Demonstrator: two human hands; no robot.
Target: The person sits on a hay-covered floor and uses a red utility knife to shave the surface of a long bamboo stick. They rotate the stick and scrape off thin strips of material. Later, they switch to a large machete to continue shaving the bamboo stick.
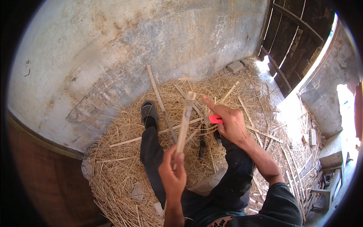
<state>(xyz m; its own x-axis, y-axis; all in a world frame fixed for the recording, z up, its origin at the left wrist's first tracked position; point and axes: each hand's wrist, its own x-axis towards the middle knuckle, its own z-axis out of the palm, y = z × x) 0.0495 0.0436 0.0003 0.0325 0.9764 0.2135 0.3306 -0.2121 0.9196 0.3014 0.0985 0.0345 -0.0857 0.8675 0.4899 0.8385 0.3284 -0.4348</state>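
My left hand (172, 172) is closed around the lower end of a pale stick (184, 126), which looks like split bamboo and stands almost upright in front of me. To its right, my right hand (233, 125) grips the red handle of a utility knife (216, 119). Its short blade points left toward the stick, with a small gap seeming to lie between them. The index finger of that hand stretches out above the knife; the others curl around the handle. Below the knife, a dark long tool (202, 145) lies in the shavings between my legs.
Straw-like shavings (117, 170) cover the floor, with several loose strips (126, 142) across them. One long strip (155, 87) leans near the stained wall (151, 41). A grey block (235, 67) rests at the wall's foot. A dark plank door (293, 45) stands far right.
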